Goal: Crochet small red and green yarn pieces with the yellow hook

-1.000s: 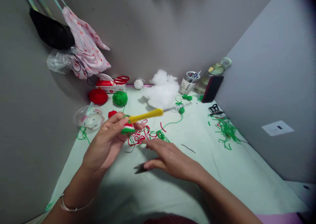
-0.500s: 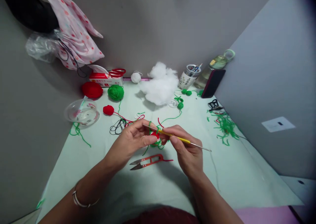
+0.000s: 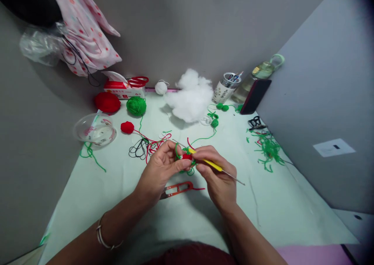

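Between my hands, above the middle of the table, is a small red, white and green crochet piece (image 3: 186, 157). My left hand (image 3: 163, 164) pinches it between thumb and fingers, and green yarn loops over the forefinger. A yellow-handled crochet hook (image 3: 214, 165) lies in the grip of my right hand (image 3: 217, 175), its thin metal ends sticking out both ways. The right fingertips are close to the piece; whether they touch it is hard to see. Thread snips (image 3: 178, 188) with orange handles lie below my hands, blades partly hidden by my left hand.
Red yarn (image 3: 107, 102), a green yarn ball (image 3: 136, 106) and a plastic bowl (image 3: 95, 130) stand at left. White stuffing (image 3: 191, 97) sits at the back. A pen holder (image 3: 224, 89), a bottle (image 3: 254, 80), a phone (image 3: 256, 97) and green yarn scraps (image 3: 270, 148) are at right.
The hook has swung to a steeper slant, and my right hand has tipped with it. My left hand has shifted slightly right, covering the snips' blades. More of the red piece shows.
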`<state>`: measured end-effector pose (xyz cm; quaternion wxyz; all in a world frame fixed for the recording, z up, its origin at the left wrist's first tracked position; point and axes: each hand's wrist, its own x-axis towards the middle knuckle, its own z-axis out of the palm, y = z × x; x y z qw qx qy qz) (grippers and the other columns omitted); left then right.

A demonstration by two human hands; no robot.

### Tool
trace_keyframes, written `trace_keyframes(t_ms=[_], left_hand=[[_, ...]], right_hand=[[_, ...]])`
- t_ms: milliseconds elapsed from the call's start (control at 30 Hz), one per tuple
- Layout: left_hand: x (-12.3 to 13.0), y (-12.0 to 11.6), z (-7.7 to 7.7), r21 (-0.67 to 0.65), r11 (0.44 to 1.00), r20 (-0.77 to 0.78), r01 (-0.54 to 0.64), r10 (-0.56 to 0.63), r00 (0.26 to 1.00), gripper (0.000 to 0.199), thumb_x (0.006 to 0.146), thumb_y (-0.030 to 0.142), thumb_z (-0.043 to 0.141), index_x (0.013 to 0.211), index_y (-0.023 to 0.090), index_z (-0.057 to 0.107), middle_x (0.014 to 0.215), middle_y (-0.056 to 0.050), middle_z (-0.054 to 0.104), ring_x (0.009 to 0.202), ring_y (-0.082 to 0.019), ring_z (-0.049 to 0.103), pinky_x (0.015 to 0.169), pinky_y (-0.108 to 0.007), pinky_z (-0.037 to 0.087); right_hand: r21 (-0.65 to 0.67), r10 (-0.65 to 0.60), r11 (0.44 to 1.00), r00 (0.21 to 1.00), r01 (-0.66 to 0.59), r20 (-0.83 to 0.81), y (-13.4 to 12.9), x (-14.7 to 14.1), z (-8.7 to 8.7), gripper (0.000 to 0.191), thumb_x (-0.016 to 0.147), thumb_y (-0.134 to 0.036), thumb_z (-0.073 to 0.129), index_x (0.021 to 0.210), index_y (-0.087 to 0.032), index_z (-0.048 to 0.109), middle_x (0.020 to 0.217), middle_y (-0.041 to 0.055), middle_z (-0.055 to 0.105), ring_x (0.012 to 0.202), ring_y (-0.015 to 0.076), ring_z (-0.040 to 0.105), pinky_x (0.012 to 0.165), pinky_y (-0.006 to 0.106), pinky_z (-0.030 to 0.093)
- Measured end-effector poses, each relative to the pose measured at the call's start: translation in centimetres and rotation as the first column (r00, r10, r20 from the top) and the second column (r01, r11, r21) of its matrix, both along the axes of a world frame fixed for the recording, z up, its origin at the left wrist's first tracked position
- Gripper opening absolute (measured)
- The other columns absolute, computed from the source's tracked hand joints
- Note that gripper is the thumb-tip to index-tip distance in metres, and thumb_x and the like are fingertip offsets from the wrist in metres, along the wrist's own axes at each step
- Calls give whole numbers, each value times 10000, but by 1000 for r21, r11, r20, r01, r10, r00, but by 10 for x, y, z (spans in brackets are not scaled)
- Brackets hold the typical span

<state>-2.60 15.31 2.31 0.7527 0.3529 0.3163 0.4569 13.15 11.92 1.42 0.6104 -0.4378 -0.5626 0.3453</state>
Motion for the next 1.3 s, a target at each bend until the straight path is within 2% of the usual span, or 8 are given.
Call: trace_keyframes(t_ms=[167, 300, 367, 467, 567, 833, 1000, 1300], left_hand=[[-6, 3, -2, 85, 996, -121, 20, -10, 993, 284, 887, 433, 819, 777, 226, 660, 835, -8, 682, 782, -173, 630, 781, -325, 541], [-18, 10, 0, 337, 929, -364, -155, 280, 888, 397, 917, 373, 781, 603, 224, 589, 950, -57, 731, 1025, -250, 635, 931, -366, 480], [-19, 11, 2, 307, 922, -329, -237, 337, 882, 272, 872, 321, 831, 700, 233, 639, 1018, -48, 734, 1101, -255, 630, 959, -359, 473], [-13, 8, 2, 115, 988, -170, -105, 124, 978, 221, 814, 327, 882, 904, 238, 701, 959, -32, 722, 965, -222, 655, 861, -339, 514], [-6, 5, 0, 37, 999, -69, 16, -13, 998, 262, 756, 259, 916, 905, 221, 704, 884, -13, 695, 884, -188, 649, 812, -312, 528], [-4, 2, -6, 8, 999, -71, 33, -32, 997, 253, 775, 178, 875, 949, 220, 697, 893, -10, 721, 884, -175, 661, 841, -315, 548], [-2, 1, -9, -33, 997, 10, 71, -71, 997, 234, 735, 175, 897, 917, 217, 756, 912, -11, 723, 904, -173, 667, 865, -314, 553], [2, -2, -6, -110, 993, 67, 45, -37, 997, 179, 747, 235, 939, 860, 223, 800, 827, 31, 747, 785, -111, 681, 761, -229, 546]], right_hand=[[-129, -51, 991, 994, 38, -96, 4, 2, -3, 49, 865, -241, 819, 875, -278, 788, 899, 37, 735, 879, 209, 679, 762, 339, 560], [-218, -73, 976, 972, 24, -223, 9, 7, -7, 86, 803, -236, 821, 815, -253, 738, 912, 35, 705, 884, 206, 664, 744, 319, 543], [-204, -53, 979, 976, 9, -210, 9, 8, -8, 84, 812, -230, 811, 818, -255, 730, 915, 31, 698, 893, 205, 659, 757, 320, 541], [-156, -2, 988, 993, -17, -119, 7, 7, -7, 58, 865, -225, 781, 857, -265, 739, 931, 32, 698, 892, 204, 655, 755, 323, 540], [-101, 9, 995, 998, -15, -58, 5, 5, -7, 52, 895, -227, 772, 871, -268, 750, 927, 38, 705, 896, 207, 659, 774, 335, 543], [-143, -18, 990, 994, 2, -109, 4, -1, -12, 83, 944, -364, 758, 944, -294, 802, 949, 40, 754, 926, 217, 687, 781, 348, 563], [-86, -63, 995, 981, 47, -184, 4, -1, -14, 72, 949, -289, 762, 957, -320, 827, 929, 23, 761, 897, 195, 682, 788, 338, 542], [-22, 26, 999, 990, -30, -137, 4, 4, -9, 85, 924, -306, 807, 1004, -327, 828, 951, 9, 757, 944, 184, 662, 826, 320, 528]])
